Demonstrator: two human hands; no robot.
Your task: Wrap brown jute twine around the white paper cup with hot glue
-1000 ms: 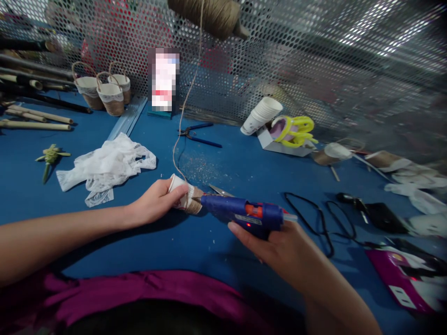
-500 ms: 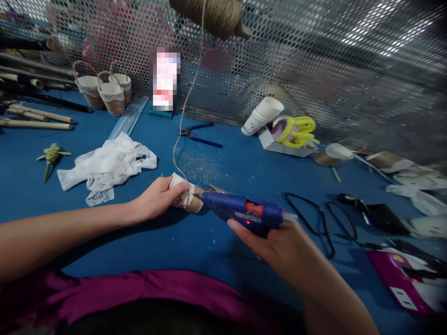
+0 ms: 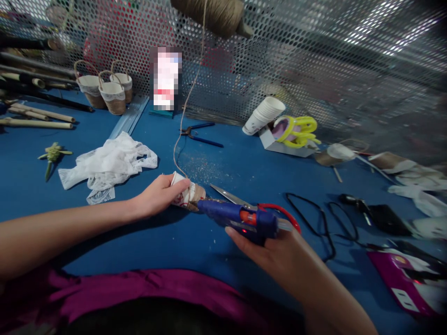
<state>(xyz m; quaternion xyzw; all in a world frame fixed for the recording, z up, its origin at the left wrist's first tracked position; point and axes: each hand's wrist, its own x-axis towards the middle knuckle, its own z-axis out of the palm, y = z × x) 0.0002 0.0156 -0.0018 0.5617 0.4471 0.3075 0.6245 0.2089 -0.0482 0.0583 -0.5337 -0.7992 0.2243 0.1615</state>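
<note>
A paper cup (image 3: 180,197), partly wound with brown twine, lies tilted in my left hand (image 3: 157,194), thumb on top. From the cup a strand of twine (image 3: 184,114) runs up to a large spool (image 3: 216,16) at the top. My right hand (image 3: 275,246) is closed round a blue glue gun (image 3: 237,218) with a small red light lit. The gun's nozzle is at the near side of the cup's wound part. Just behind the gun lie scissors (image 3: 232,195) with red handles, partly hidden by it.
White lace (image 3: 115,163) lies on the blue table left of centre. Pliers (image 3: 202,135), stacked paper cups (image 3: 263,116) and a box with yellow-handled scissors (image 3: 296,132) are farther back. Small twine baskets (image 3: 113,97) stand back left. A black cable (image 3: 323,223) curls at right.
My right hand has shifted the glue gun slightly left and down along the cup, uncovering more of the scissors. The cup has turned a little in my left hand.
</note>
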